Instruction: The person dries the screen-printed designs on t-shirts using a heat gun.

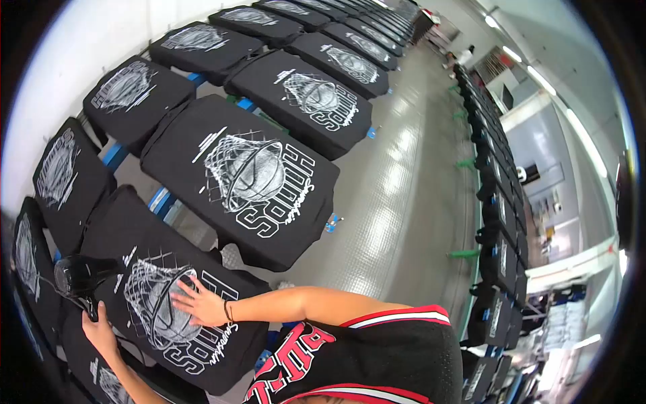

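Note:
My left hand (pixel 99 330) is wrapped around the handle of a black hair dryer (pixel 75 276), whose nozzle points across the near shirt. Flat on that black shirt (pixel 222 273) rests my right hand (pixel 200 303), fingers spread over the white print of a basketball in a net with "HOOPS" lettering. A dark band circles the right wrist. The shirt lies stretched over a flat board. Beside it, farther up, another black shirt (pixel 182 135) carries the same print.
Rows of boards with printed black shirts (pixel 313 94) run away along the left. Across a shiny grey aisle floor (pixel 377 202) stands a second row of shirt-covered boards (pixel 496 249) with green brackets (pixel 464 254). A person (pixel 464 56) is far down the aisle.

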The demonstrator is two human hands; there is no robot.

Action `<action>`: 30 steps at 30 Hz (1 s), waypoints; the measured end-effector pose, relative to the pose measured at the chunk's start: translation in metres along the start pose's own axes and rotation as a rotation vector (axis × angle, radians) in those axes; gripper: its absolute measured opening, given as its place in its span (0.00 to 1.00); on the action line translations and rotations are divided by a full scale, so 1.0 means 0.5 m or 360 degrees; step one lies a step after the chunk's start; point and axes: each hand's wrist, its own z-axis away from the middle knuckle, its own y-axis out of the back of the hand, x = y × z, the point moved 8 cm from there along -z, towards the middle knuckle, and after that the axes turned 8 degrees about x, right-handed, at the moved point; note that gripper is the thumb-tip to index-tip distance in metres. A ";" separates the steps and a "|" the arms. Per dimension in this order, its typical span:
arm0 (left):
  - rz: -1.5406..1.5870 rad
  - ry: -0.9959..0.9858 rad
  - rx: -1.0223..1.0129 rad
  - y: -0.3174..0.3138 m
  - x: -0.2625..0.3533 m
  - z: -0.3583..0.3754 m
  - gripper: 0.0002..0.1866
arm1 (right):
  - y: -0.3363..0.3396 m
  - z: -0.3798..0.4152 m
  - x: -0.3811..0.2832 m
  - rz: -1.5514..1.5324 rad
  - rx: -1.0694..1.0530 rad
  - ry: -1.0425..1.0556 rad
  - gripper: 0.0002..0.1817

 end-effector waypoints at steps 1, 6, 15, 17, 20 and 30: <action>-0.0118 -0.0105 0.0127 -0.016 -0.022 -0.025 0.31 | -0.002 0.000 -0.001 -0.0065 0.0007 0.0014 0.38; -0.0267 0.0354 -0.0285 -0.074 0.190 0.113 0.39 | 0.097 -0.002 0.077 -0.0281 0.0007 -0.0112 0.28; -0.0039 -0.0010 0.0008 -0.272 0.428 0.421 0.20 | 0.634 0.216 0.588 -0.0259 0.0646 -0.0490 0.02; -0.0068 -0.0070 -0.0009 -0.312 0.511 0.488 0.20 | 0.687 0.288 0.705 0.0154 0.0738 -0.0560 0.07; 0.0045 0.0290 -0.0276 -0.392 0.585 0.566 0.20 | 0.686 0.401 0.843 0.0307 0.0645 -0.0869 0.22; 0.0121 0.0008 -0.0363 -0.614 0.792 0.578 0.19 | 0.591 0.443 0.951 -0.0125 0.0330 -0.1147 0.28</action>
